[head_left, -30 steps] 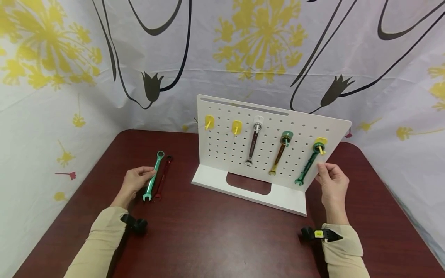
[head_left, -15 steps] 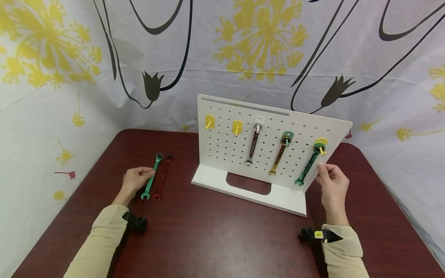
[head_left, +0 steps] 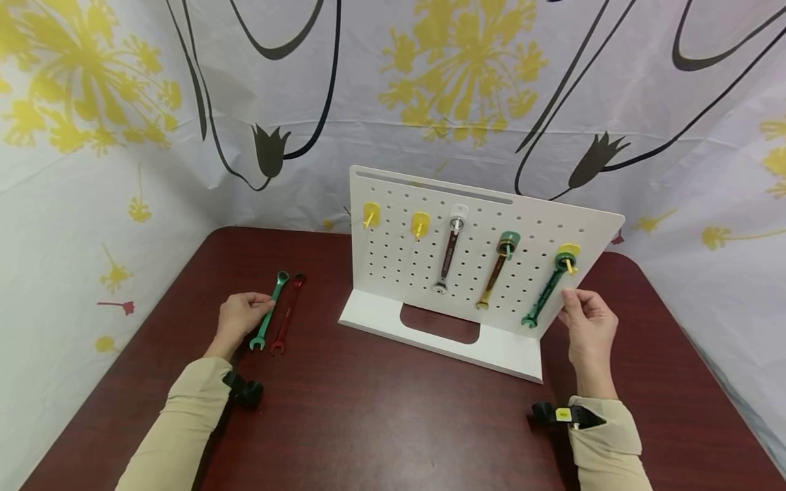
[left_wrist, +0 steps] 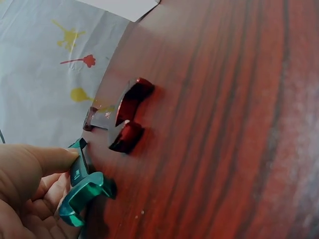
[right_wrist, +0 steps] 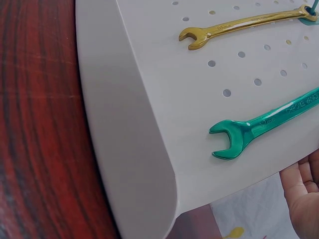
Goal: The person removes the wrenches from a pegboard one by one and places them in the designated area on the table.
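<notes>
In the head view my left hand (head_left: 241,318) pinches a green combination wrench (head_left: 264,329) between thumb and fingers, low at the tabletop. In the left wrist view its open end (left_wrist: 88,196) points toward the camera. A red combination wrench (head_left: 286,318) lies just right of it, apart from the hand. On the right, my right hand (head_left: 591,332) grips the right edge of a white pegboard stand (head_left: 393,273), thumb in front and fingers behind. Beside that thumb hangs a second green wrench (head_left: 544,293); a gold wrench (head_left: 491,279) and a silver wrench (head_left: 449,259) hang further left.
Two yellow hooks (head_left: 371,215) at the board's left carry nothing. The stand's base (head_left: 374,315) angles across the dark red table (head_left: 381,423). A patterned cloth (head_left: 344,82) closes off the back and sides.
The green wrench in my left hand has come down slightly toward the tabletop, mostly in the first half second. My right hand and the pegboard stay in place.
</notes>
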`<state>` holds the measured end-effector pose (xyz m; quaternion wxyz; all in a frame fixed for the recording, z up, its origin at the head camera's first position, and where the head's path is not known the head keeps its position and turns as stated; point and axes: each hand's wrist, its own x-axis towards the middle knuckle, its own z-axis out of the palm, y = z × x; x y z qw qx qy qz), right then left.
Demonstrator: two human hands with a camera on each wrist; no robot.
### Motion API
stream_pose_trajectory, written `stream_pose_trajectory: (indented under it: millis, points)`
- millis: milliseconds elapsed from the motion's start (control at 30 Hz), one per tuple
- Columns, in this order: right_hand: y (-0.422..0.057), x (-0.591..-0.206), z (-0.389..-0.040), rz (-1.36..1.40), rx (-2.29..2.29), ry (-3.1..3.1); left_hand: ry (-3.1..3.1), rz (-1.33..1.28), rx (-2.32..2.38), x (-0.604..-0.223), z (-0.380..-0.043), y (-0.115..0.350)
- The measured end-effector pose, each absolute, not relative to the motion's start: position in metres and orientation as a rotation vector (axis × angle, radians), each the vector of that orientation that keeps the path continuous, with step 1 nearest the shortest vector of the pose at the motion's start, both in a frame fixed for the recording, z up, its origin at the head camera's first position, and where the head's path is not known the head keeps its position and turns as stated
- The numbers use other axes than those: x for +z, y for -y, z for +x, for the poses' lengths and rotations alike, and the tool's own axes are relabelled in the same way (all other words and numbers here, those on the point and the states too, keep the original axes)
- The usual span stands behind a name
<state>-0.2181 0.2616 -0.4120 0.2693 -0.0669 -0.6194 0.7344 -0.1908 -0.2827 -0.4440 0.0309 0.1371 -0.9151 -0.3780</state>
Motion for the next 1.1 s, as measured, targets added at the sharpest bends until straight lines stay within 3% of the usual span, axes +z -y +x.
stream_pose_trajectory:
  millis: [1100]
  points:
    - [-0.2605,-0.4110,-0.2171,-0.215,1.978,1.685,2.837,0.438,-0.895,-0.4385,-0.1890,0.2761]
